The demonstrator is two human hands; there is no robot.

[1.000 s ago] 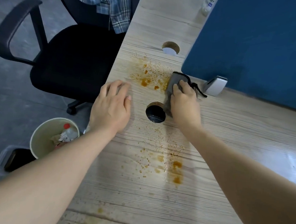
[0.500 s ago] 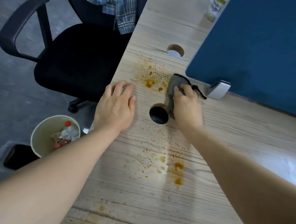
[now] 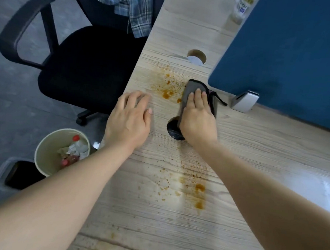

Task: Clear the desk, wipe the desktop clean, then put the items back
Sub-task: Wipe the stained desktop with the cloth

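Head view looks steeply down, close over the desk; single view.

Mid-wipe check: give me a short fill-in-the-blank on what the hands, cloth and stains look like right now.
1. The right hand presses a grey ____ flat on the desk.
2. The left hand rests on the desk holding ____.
3. The orange stains beside the right hand's fingers lie to the ____ of the cloth.
4. The bin stands on the ____.

Missing words: cloth; nothing; left; floor
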